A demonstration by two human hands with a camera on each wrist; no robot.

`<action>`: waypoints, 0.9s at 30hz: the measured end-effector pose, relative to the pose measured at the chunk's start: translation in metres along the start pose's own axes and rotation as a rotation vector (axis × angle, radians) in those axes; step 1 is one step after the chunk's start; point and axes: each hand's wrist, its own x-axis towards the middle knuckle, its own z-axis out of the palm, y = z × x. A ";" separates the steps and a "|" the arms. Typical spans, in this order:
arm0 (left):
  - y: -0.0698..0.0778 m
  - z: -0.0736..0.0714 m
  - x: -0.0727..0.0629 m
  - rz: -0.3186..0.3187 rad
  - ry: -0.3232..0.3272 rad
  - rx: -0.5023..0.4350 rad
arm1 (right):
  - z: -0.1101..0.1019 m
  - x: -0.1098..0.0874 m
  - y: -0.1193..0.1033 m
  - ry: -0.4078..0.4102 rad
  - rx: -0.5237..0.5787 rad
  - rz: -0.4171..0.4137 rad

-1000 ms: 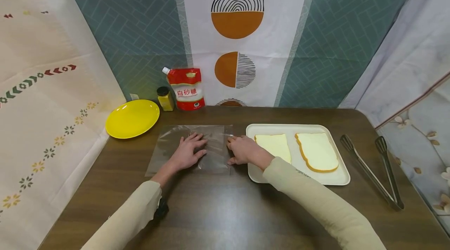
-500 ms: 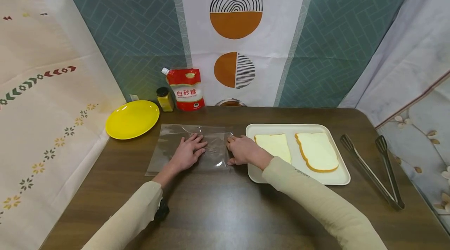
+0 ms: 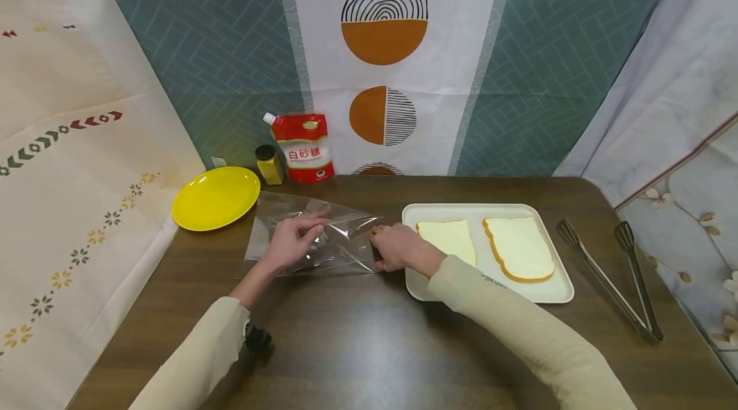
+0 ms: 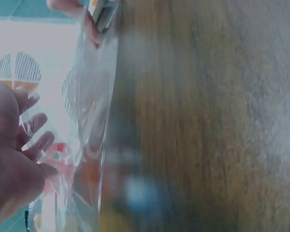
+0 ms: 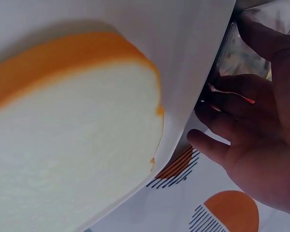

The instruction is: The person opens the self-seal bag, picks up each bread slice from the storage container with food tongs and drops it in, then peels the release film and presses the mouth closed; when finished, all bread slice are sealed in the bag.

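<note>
Film [image 3: 348,245] higher, side-on in left-wrist view

Left hand [image 3: 290,243]: shifted leftward in the head view, fingers drawn closer together.
Left sleeve [image 3: 193,352]: shifted left with it.
Clear plastic [image 3: 346,246]: flat earlier, now raised and creased; far-left corner higher in the frame, far edge slanting down rightward, near edge pulled up from the tabletop [image 3: 352,339].
</note>
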 end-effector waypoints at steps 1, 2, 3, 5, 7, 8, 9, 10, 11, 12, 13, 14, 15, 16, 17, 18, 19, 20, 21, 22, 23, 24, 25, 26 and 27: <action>0.001 -0.001 0.000 -0.008 -0.003 -0.003 | -0.001 0.000 0.000 -0.005 -0.007 0.003; 0.002 -0.002 0.000 -0.014 -0.011 0.000 | -0.001 0.000 0.000 -0.007 -0.013 0.006; 0.002 -0.001 0.000 -0.020 -0.021 0.002 | -0.001 0.000 0.000 -0.009 -0.018 0.008; 0.002 0.000 0.000 -0.030 -0.043 0.011 | -0.003 -0.001 0.000 -0.016 -0.035 0.008; 0.001 0.001 -0.001 -0.040 -0.056 0.022 | -0.003 -0.002 0.000 -0.007 -0.052 0.001; 0.000 0.002 -0.001 -0.040 -0.056 0.032 | -0.004 -0.002 0.000 0.003 -0.060 -0.002; -0.001 0.003 -0.001 -0.038 -0.053 0.039 | -0.004 -0.003 0.000 0.014 -0.068 -0.004; -0.002 0.003 -0.001 -0.037 -0.048 0.046 | -0.005 -0.003 0.000 0.029 -0.075 -0.006; -0.002 0.004 -0.001 -0.032 -0.043 0.049 | -0.005 -0.004 0.000 0.047 -0.081 -0.010; -0.002 0.003 -0.001 -0.028 -0.041 0.055 | -0.006 -0.004 0.000 0.065 -0.081 -0.017; -0.002 0.003 -0.001 -0.032 -0.038 0.054 | -0.006 -0.004 0.000 0.085 -0.075 -0.027; -0.002 0.004 0.000 -0.030 -0.038 0.054 | -0.006 -0.005 0.000 0.099 -0.065 -0.039; -0.002 0.004 0.000 -0.031 -0.041 0.053 | -0.006 -0.006 0.000 0.114 -0.054 -0.056; -0.002 0.004 0.000 -0.032 -0.045 0.056 | -0.005 -0.006 0.001 0.121 -0.042 -0.075; -0.002 0.004 0.000 -0.034 -0.048 0.054 | -0.004 -0.007 0.001 0.124 -0.027 -0.095; -0.002 0.005 0.000 -0.035 -0.051 0.051 | -0.004 -0.008 0.002 0.127 -0.011 -0.113; -0.002 0.005 0.000 -0.032 -0.053 0.047 | -0.003 -0.009 0.003 0.129 0.005 -0.125; -0.002 0.006 0.000 -0.021 -0.056 0.045 | -0.002 -0.011 0.004 0.134 0.015 -0.134; -0.003 0.006 0.000 -0.010 -0.058 0.042 | -0.001 -0.012 0.005 0.150 0.031 -0.143; -0.004 0.007 0.000 0.001 -0.056 0.040 | -0.001 -0.015 0.007 0.168 0.058 -0.145; -0.005 0.007 -0.001 0.013 -0.053 0.034 | -0.002 -0.019 0.008 0.194 0.087 -0.147; -0.005 0.007 -0.001 0.023 -0.049 0.035 | -0.003 -0.025 0.010 0.221 0.125 -0.148; -0.006 0.007 -0.002 0.028 -0.045 0.037 | -0.005 -0.032 0.013 0.251 0.167 -0.147; -0.007 0.007 -0.002 0.029 -0.040 0.037 | -0.007 -0.041 0.016 0.282 0.204 -0.143; -0.009 0.006 -0.003 0.030 -0.035 0.039 | -0.009 -0.052 0.020 0.312 0.249 -0.132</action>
